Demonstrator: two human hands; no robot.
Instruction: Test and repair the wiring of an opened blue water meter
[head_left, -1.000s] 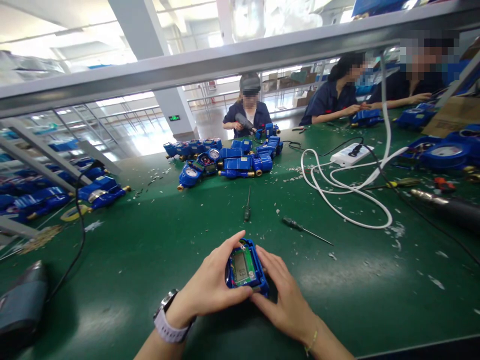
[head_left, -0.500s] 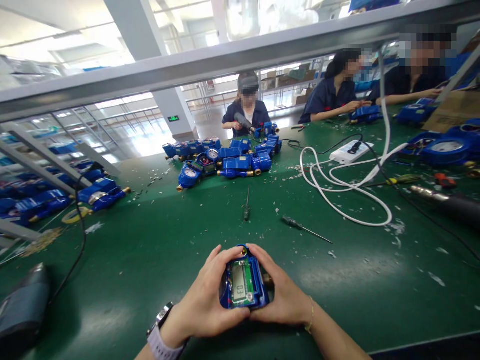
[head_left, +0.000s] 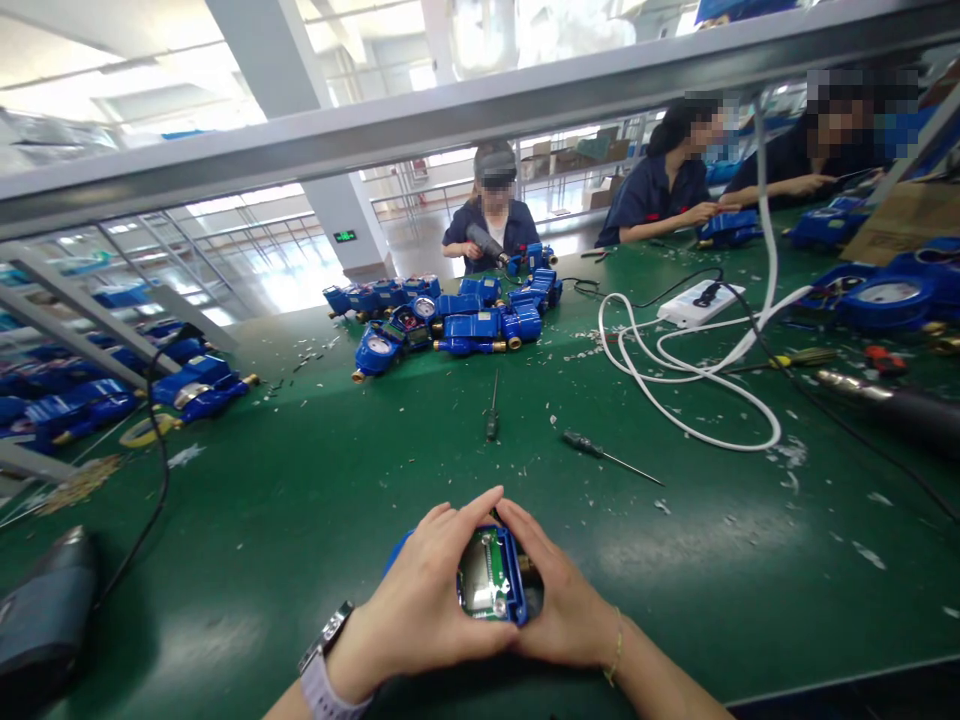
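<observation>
Both of my hands wrap round a blue water meter (head_left: 495, 578) near the front edge of the green table (head_left: 315, 500). Its open top shows a green circuit board with a small grey display. My left hand (head_left: 420, 600), with a white wristwatch, grips the meter's left side, fingers curled over the top. My right hand (head_left: 562, 600), with a thin bracelet, grips the right side. A blue part shows under my left hand.
Two screwdrivers (head_left: 607, 456) lie beyond the meter. A pile of blue meters (head_left: 450, 320) sits mid-table, more at left (head_left: 199, 385). White cable loops (head_left: 690, 390) run to a power strip (head_left: 697, 303). A dark tool (head_left: 41, 620) lies at left. Three people work at the far side.
The meter has tilted in my hands and drawn slightly closer to me; my fingers have closed more over its top. The rest of the table is unchanged.
</observation>
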